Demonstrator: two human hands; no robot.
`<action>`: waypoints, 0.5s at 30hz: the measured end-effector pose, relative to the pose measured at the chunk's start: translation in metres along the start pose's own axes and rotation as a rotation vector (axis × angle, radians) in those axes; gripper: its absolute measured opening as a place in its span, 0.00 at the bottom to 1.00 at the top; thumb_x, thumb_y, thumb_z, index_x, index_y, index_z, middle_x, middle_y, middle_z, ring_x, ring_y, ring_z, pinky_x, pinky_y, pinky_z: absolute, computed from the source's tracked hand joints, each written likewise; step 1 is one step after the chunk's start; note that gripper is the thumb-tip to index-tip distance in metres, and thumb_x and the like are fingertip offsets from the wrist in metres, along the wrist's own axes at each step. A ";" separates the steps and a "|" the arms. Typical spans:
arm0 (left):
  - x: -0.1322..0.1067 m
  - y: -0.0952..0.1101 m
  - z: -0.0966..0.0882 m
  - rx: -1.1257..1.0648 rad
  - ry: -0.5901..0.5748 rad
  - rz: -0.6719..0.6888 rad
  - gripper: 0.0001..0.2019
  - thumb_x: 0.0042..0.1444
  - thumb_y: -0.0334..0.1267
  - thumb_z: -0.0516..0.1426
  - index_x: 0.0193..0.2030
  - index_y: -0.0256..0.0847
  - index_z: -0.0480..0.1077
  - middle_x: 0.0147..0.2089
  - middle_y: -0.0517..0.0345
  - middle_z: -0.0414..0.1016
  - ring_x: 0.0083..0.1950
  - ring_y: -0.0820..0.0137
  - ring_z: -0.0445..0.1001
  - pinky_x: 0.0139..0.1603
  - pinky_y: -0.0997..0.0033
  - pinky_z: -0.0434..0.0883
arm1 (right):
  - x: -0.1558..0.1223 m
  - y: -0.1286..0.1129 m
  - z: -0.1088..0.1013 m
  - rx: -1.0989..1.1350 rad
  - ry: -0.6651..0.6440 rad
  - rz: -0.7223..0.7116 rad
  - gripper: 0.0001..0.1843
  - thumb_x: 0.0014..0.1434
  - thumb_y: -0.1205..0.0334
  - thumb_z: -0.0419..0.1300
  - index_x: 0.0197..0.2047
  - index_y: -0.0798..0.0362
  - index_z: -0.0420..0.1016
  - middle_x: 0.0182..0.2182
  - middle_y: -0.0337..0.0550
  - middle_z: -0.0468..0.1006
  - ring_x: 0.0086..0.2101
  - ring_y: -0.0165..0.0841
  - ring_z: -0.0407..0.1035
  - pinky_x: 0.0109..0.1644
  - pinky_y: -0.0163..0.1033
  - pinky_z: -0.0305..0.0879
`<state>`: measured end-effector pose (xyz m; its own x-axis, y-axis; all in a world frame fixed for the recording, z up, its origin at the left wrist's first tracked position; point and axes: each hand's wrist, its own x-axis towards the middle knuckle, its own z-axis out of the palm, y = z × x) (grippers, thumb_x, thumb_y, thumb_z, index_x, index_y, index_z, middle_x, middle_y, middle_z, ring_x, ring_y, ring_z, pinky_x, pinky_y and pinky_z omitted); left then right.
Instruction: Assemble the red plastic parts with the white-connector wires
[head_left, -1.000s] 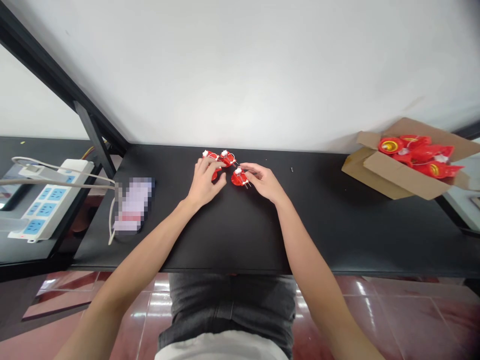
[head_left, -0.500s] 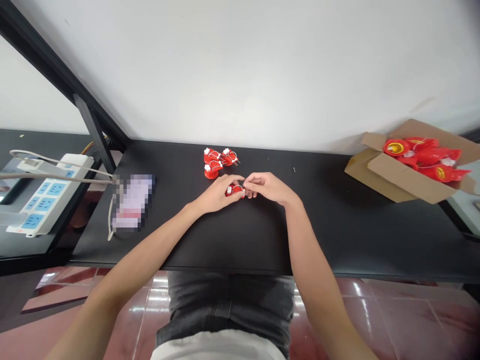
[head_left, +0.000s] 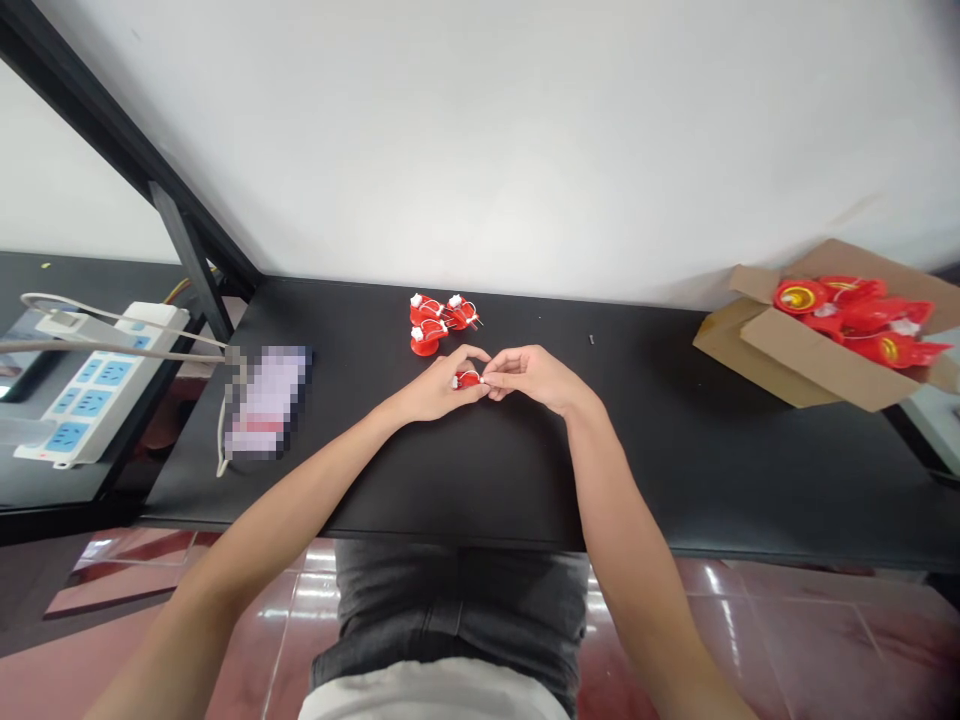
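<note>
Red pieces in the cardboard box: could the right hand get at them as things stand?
Probably yes: the box is open, the red pieces show at its top, and nothing tall stands between. The right hand would first leave the red part in the left hand.

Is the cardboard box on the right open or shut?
Open: the cardboard box has its flaps spread outward, and red parts show between them.
</note>
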<state>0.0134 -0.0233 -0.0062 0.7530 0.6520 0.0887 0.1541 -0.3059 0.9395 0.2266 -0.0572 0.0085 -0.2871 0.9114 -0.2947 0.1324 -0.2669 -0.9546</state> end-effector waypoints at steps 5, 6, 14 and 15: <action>0.000 -0.001 0.001 -0.012 0.032 0.001 0.17 0.64 0.46 0.59 0.55 0.41 0.64 0.35 0.62 0.75 0.33 0.73 0.72 0.38 0.71 0.69 | -0.003 -0.003 0.002 -0.069 0.033 -0.098 0.18 0.54 0.48 0.73 0.37 0.54 0.81 0.30 0.42 0.82 0.32 0.33 0.76 0.44 0.43 0.74; 0.000 0.000 0.001 -0.024 0.038 -0.002 0.18 0.64 0.45 0.59 0.56 0.41 0.63 0.37 0.60 0.77 0.35 0.72 0.73 0.39 0.70 0.70 | -0.003 -0.003 0.003 -0.071 0.050 -0.129 0.18 0.55 0.47 0.72 0.37 0.54 0.81 0.31 0.42 0.82 0.33 0.33 0.76 0.44 0.43 0.74; 0.000 -0.002 -0.004 0.073 0.079 0.049 0.28 0.58 0.38 0.62 0.64 0.44 0.62 0.54 0.49 0.76 0.54 0.62 0.77 0.58 0.58 0.73 | 0.010 0.006 0.008 -0.092 0.236 -0.213 0.19 0.57 0.44 0.69 0.41 0.52 0.78 0.33 0.42 0.81 0.31 0.33 0.74 0.38 0.42 0.75; 0.000 -0.004 -0.004 0.106 0.100 0.064 0.28 0.58 0.39 0.63 0.65 0.43 0.63 0.56 0.48 0.74 0.57 0.61 0.75 0.60 0.57 0.72 | 0.010 0.006 0.007 -0.105 0.243 -0.205 0.19 0.58 0.45 0.69 0.43 0.51 0.78 0.34 0.42 0.81 0.31 0.33 0.74 0.37 0.42 0.75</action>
<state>0.0102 -0.0185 -0.0089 0.6966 0.6932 0.1852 0.1784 -0.4174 0.8911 0.2178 -0.0514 -0.0007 -0.0852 0.9942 -0.0653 0.1959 -0.0476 -0.9795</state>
